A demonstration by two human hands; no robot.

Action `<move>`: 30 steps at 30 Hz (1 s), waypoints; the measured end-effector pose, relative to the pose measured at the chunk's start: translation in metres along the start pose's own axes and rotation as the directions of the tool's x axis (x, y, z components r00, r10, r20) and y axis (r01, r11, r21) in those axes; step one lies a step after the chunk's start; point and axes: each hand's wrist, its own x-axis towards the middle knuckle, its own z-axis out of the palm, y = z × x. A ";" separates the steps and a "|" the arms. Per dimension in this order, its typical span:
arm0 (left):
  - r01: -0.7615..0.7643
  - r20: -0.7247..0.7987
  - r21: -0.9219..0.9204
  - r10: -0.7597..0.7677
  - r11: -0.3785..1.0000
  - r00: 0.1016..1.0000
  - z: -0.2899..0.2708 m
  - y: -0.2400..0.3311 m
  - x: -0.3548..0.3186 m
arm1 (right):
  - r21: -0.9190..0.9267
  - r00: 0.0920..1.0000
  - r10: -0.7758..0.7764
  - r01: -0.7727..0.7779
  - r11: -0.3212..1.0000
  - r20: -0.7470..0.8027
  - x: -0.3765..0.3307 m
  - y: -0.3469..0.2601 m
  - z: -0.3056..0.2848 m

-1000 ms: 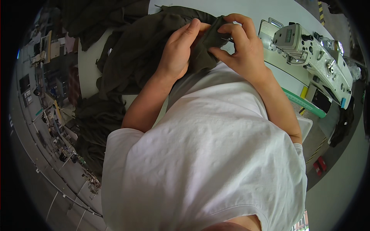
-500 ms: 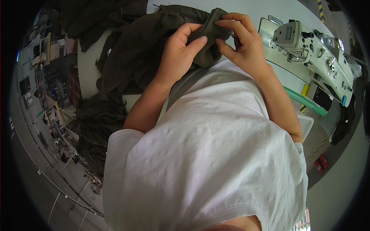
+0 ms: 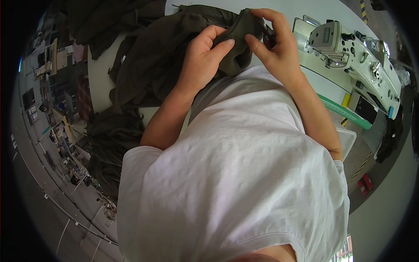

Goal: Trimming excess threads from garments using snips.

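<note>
Left hand (image 3: 201, 61) and right hand (image 3: 277, 48), wrists bent inward, both pinching a bunched fold of dark olive woven fabric (image 3: 238, 41) between thumbs and fingers.

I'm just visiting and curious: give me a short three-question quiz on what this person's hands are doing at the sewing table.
1. True or false: both the left hand and the right hand grip the dark olive fabric.
2. What stands to the person's right on the white table? A) a white sewing machine B) a red toolbox C) a laptop
3. Fill in: the person wears a ____ T-shirt.

Key
1. True: both hands pinch a bunched fold of it.
2. A, the white sewing machine.
3. White.
</note>
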 end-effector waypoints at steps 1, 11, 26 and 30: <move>0.040 0.015 -0.023 -0.039 0.999 0.999 0.000 0.001 0.000 | 0.000 1.000 0.000 0.000 1.000 0.000 0.002 0.000 -0.001; -0.416 0.054 0.607 0.486 0.677 0.872 -0.010 0.006 0.000 | -0.005 0.994 0.022 -0.021 1.000 0.103 -0.001 0.005 -0.024; -0.750 0.084 0.495 0.835 0.439 0.544 -0.010 0.011 -0.014 | -0.226 0.613 -0.730 0.790 0.569 0.303 -0.030 -0.035 -0.003; -0.677 -0.071 0.286 0.720 0.678 0.691 -0.001 0.010 -0.024 | -0.238 0.626 -0.699 0.779 0.580 0.345 -0.034 -0.036 0.003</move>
